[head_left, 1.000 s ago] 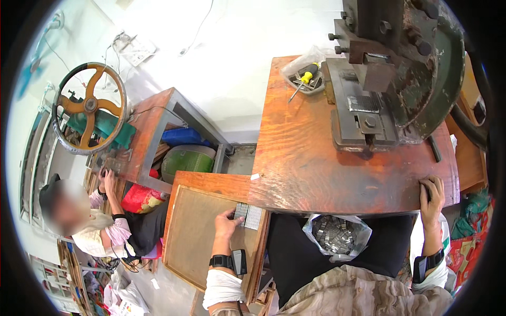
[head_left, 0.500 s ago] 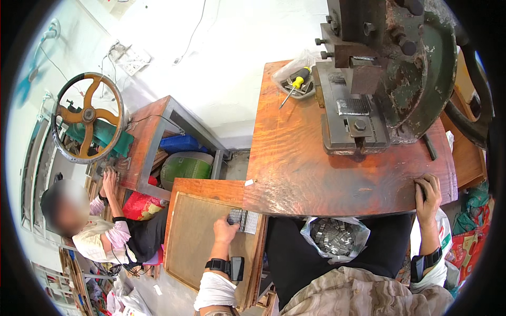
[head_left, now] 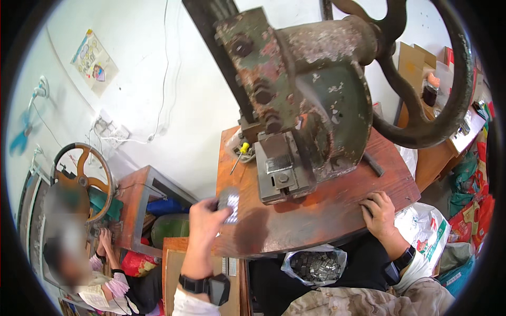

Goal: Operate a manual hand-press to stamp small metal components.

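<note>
Left hand point(head_left: 206, 221) gripping metal strip point(head_left: 229, 204) at workbench point(head_left: 316, 221) left edge, could slip; right hand point(head_left: 378, 210) flat, open.

Small metal workshop, rusty flywheel press point(head_left: 311, 100) on worn wooden bench point(head_left: 316, 210), bag of metal parts point(head_left: 314, 265) beneath

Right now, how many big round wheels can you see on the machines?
2. One dark flywheel is on the big green press at the upper right. One wheel with orange spokes is on the machine at the left, above the other person. More could be hidden outside the picture.
</note>
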`<state>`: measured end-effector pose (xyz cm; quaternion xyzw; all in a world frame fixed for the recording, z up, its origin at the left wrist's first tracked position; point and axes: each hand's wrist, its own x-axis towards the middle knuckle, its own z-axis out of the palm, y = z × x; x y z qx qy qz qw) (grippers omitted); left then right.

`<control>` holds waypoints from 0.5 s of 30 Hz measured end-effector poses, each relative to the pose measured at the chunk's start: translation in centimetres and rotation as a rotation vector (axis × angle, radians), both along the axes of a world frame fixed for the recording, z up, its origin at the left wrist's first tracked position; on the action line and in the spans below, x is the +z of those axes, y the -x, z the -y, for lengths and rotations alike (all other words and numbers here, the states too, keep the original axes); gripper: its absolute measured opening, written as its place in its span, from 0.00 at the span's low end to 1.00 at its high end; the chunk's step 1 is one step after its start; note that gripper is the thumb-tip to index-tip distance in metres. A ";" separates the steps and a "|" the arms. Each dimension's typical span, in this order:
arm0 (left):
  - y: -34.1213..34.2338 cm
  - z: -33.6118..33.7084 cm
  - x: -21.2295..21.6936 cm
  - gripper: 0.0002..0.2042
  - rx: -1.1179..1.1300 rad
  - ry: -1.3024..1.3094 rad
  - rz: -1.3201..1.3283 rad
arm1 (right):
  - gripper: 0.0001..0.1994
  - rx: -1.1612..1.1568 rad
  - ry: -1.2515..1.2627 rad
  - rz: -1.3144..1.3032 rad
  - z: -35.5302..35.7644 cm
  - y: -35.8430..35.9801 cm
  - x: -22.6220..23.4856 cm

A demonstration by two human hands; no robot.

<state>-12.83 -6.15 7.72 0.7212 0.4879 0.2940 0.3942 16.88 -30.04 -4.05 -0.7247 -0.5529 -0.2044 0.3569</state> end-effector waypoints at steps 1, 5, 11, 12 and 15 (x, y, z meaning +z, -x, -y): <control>-2.5 -0.4 0.7 0.16 -0.018 -0.013 -0.011 | 0.08 0.006 0.009 -0.001 0.2 -0.1 0.0; -8.9 -2.9 0.5 0.20 -0.079 -0.134 -0.083 | 0.08 0.037 -0.002 -0.001 0.1 -0.3 0.0; -14.4 -2.7 -1.0 0.21 -0.019 -0.469 -0.163 | 0.09 0.044 -0.005 -0.016 0.1 -0.5 -0.1; -14.6 -2.7 -1.1 0.21 -0.026 -0.472 -0.165 | 0.10 0.044 -0.004 -0.009 0.2 -0.5 0.0; -14.6 -2.9 -1.8 0.17 -0.085 -0.450 -0.034 | 0.10 0.032 -0.005 -0.005 0.3 -0.6 0.1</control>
